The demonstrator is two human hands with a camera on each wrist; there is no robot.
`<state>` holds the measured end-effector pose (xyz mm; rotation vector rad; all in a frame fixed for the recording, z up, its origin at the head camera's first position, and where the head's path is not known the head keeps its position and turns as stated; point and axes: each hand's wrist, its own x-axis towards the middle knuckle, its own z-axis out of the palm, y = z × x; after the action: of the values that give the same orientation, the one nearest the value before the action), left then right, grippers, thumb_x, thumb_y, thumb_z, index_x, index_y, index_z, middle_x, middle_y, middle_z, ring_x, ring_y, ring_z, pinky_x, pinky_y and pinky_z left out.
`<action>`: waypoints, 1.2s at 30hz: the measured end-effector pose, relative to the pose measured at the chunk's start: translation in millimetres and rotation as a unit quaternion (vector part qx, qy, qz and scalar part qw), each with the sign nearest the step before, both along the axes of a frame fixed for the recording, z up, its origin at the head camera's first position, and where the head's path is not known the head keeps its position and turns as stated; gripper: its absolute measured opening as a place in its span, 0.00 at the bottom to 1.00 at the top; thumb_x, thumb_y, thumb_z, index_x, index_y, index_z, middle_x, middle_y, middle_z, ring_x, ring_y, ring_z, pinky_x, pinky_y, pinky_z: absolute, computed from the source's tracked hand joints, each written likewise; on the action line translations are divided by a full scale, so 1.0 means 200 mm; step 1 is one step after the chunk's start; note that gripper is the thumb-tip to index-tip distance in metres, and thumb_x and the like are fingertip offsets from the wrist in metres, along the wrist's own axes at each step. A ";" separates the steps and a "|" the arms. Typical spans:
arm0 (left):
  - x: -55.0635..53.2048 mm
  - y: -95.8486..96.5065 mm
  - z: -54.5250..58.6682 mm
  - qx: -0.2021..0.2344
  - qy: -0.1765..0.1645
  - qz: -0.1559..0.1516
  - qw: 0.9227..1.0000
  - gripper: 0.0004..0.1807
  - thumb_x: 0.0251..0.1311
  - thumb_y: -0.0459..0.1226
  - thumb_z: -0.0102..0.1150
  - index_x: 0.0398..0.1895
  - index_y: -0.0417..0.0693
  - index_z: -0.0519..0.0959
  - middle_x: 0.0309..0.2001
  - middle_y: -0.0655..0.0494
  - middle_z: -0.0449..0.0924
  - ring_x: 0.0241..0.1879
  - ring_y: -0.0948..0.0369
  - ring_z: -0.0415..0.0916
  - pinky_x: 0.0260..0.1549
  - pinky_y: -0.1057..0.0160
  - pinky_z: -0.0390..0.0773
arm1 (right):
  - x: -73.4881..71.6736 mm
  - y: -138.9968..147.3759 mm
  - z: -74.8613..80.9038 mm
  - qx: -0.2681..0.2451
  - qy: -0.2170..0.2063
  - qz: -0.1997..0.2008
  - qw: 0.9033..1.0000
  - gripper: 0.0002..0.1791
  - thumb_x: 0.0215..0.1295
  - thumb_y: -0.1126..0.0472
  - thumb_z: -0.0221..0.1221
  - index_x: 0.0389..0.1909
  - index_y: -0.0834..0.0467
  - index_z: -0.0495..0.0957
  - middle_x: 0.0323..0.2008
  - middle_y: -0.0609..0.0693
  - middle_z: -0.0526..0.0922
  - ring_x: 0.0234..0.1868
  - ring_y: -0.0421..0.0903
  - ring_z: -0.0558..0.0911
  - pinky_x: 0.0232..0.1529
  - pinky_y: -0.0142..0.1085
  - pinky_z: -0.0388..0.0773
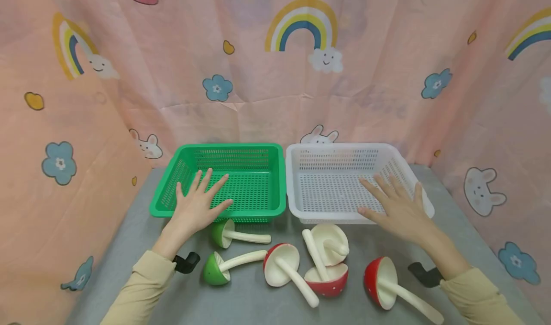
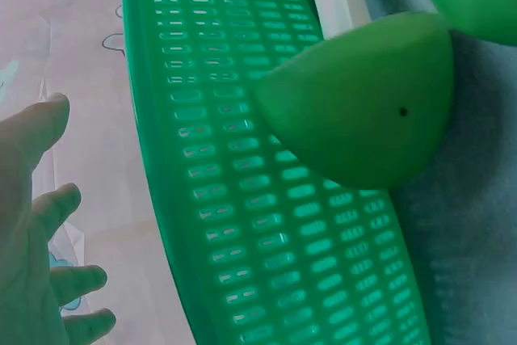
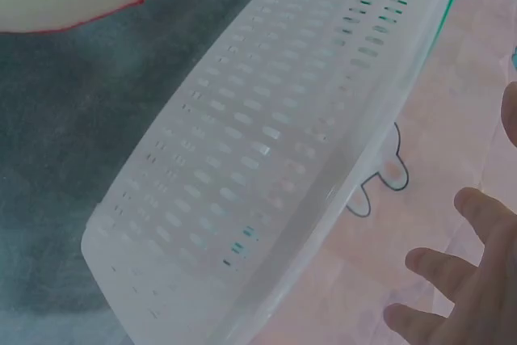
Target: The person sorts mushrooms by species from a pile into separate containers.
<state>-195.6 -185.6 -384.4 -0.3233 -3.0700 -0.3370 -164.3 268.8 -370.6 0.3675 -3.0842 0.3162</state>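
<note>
My left hand [image 1: 195, 206], fingers spread and holding nothing, hovers over the front left of the green basket [image 1: 281, 181]. Over the right front of the white basket [image 1: 297, 212] my right hand [image 1: 398, 210] is spread the same way. Two green-capped toy mushrooms [image 1: 217, 270] lie below the green basket, near my left wrist; one green cap [image 2: 363, 103] looms large in the left wrist view. Several red-capped mushrooms [image 1: 281, 265] lie in front of the white basket, two of them overlapping. The rightmost red mushroom [image 1: 379, 282] rests near my right forearm.
The two baskets stand side by side at the back of the grey table [image 1: 181, 306]. A pink curtain [image 1: 258, 119] printed with rainbows and rabbits hangs behind them and along both sides. A dark wrist strap piece [image 1: 187, 263] juts out from my left sleeve.
</note>
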 end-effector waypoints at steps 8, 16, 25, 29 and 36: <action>0.02 -0.04 -0.02 0.008 0.013 -0.001 1.000 0.38 0.63 0.63 0.48 0.75 0.72 0.51 0.78 0.47 0.43 0.77 0.43 0.37 0.63 0.23 0.33 | 0.02 -0.03 0.01 -0.012 0.004 0.001 1.000 0.42 0.64 0.31 0.49 0.75 0.44 0.52 0.74 0.64 0.53 0.75 0.67 0.45 0.63 0.74 0.22; 0.04 -0.07 -0.04 0.013 0.036 -0.006 0.999 0.38 0.63 0.61 0.50 0.75 0.73 0.51 0.77 0.48 0.46 0.76 0.43 0.40 0.63 0.23 0.36 | 0.06 -0.06 0.03 -0.041 0.025 0.019 0.999 0.38 0.66 0.36 0.52 0.73 0.46 0.56 0.72 0.64 0.58 0.73 0.68 0.52 0.67 0.71 0.24; 0.07 -0.11 -0.07 0.028 0.063 -0.015 0.998 0.37 0.63 0.59 0.53 0.74 0.71 0.55 0.76 0.49 0.49 0.75 0.44 0.45 0.64 0.24 0.39 | 0.10 -0.10 0.04 -0.053 0.050 0.050 0.996 0.35 0.66 0.40 0.55 0.70 0.50 0.63 0.68 0.62 0.66 0.69 0.66 0.62 0.66 0.72 0.46; 0.09 -0.13 -0.08 0.031 0.070 -0.017 0.997 0.36 0.63 0.58 0.54 0.73 0.70 0.56 0.76 0.49 0.52 0.75 0.44 0.47 0.64 0.24 0.40 | 0.12 -0.13 0.04 -0.058 0.068 0.065 0.994 0.32 0.65 0.45 0.58 0.67 0.53 0.68 0.65 0.61 0.71 0.64 0.64 0.69 0.62 0.66 0.60; 0.10 -0.17 -0.12 0.030 0.084 -0.017 0.996 0.35 0.63 0.57 0.54 0.73 0.68 0.58 0.74 0.50 0.55 0.74 0.45 0.50 0.64 0.25 0.41 | 0.14 -0.18 0.05 -0.057 0.044 0.071 0.995 0.29 0.64 0.46 0.60 0.63 0.54 0.71 0.61 0.60 0.75 0.62 0.63 0.73 0.59 0.63 0.69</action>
<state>-174.7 -219.1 -407.6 -0.3815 -2.8867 -0.3825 -136.9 232.1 -361.0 0.5807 -2.9427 0.4650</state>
